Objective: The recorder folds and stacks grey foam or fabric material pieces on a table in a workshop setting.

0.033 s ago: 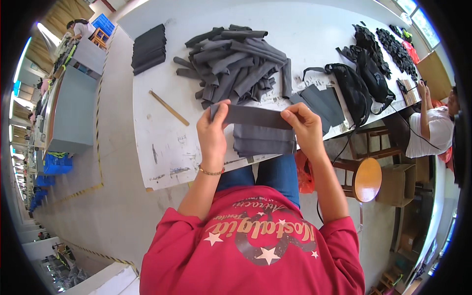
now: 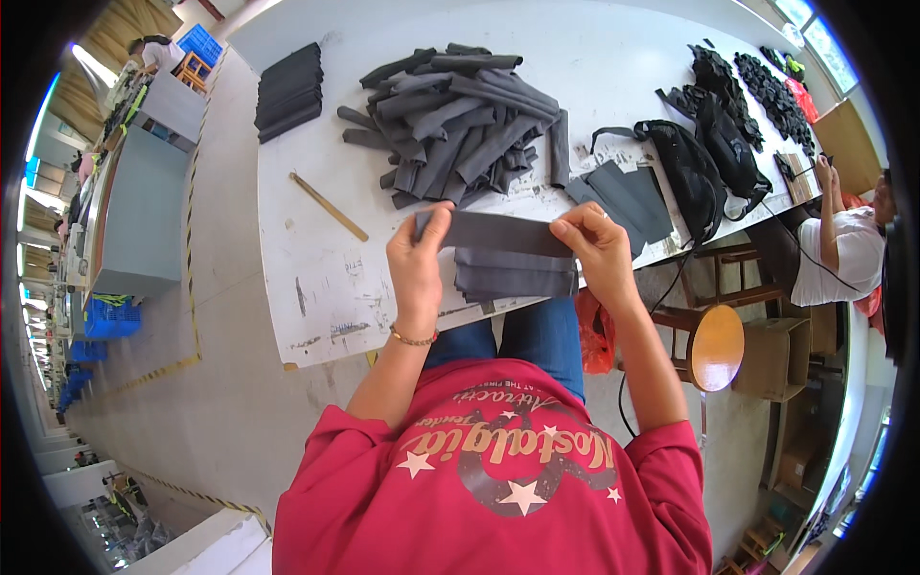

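A dark grey fabric strip (image 2: pixel 498 233) is stretched sideways between my two hands, above the table's near edge. My left hand (image 2: pixel 420 254) pinches its left end between thumb and fingers. At the other end, my right hand (image 2: pixel 596 247) grips the strip with the thumb on top. Just beneath lies a stack of similar grey fabric pieces (image 2: pixel 513 278), partly covered by the held strip. Beyond my hands is a large heap of folded or rolled grey strips (image 2: pixel 460 120).
On the white table (image 2: pixel 321 211) lie a wooden stick (image 2: pixel 329 206), a neat dark stack (image 2: pixel 289 93), flat grey panels (image 2: pixel 623 206) and black bags (image 2: pixel 682 177). A round stool (image 2: pixel 716 348) stands right. Another person (image 2: pixel 843 240) sits at the far right.
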`<state>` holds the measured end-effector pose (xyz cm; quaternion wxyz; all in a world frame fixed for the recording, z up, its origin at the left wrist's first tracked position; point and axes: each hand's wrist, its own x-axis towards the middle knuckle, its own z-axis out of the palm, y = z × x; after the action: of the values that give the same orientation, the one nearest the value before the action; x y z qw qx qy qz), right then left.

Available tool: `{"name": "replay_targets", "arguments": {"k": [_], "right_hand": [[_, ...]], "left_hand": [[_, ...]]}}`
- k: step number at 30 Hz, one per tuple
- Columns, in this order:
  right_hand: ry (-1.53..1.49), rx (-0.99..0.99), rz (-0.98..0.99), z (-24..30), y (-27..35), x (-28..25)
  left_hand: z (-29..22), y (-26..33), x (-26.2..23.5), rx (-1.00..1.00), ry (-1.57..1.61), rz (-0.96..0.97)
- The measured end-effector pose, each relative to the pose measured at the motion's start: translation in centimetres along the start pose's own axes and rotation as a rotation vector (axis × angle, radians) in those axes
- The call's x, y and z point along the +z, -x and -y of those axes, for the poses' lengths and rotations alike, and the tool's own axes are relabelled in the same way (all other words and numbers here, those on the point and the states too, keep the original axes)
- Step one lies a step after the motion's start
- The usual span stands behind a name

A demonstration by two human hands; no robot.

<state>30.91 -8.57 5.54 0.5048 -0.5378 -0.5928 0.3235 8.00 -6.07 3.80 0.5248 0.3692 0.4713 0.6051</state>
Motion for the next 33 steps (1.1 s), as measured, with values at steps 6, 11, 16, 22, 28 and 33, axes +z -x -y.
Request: {"name": "replay_targets", "arguments": {"k": [6,11,16,22,28,33], "right_hand": [[0.101,0.358,-0.012,-3.9,6.1,-0.4],[0.445,0.184,0.006,-6.3,7.1,0.5],[0.608,-0.006,-0.06,-6.5,5.6,-0.7],[0.943,-0.151,-0.146,-11.4,-0.6,-5.6],[1.497,-0.06,0.262,-14.4,-0.9,-4.4],[1.635,-0.217,0.161,-15.9,1.2,-3.9]], "left_hand": [[5.2,3.5,-1.6,0.211,-0.512,0.037],[7.1,2.8,-2.0,0.375,-0.69,0.023],[4.1,-2.9,0.1,0.519,-0.594,-0.025],[4.5,-12.2,6.3,0.698,-0.773,0.199],[6.7,-14.9,6.3,0.791,-1.136,0.263],[2.7,-12.2,5.6,-0.162,-0.267,0.351]]}}
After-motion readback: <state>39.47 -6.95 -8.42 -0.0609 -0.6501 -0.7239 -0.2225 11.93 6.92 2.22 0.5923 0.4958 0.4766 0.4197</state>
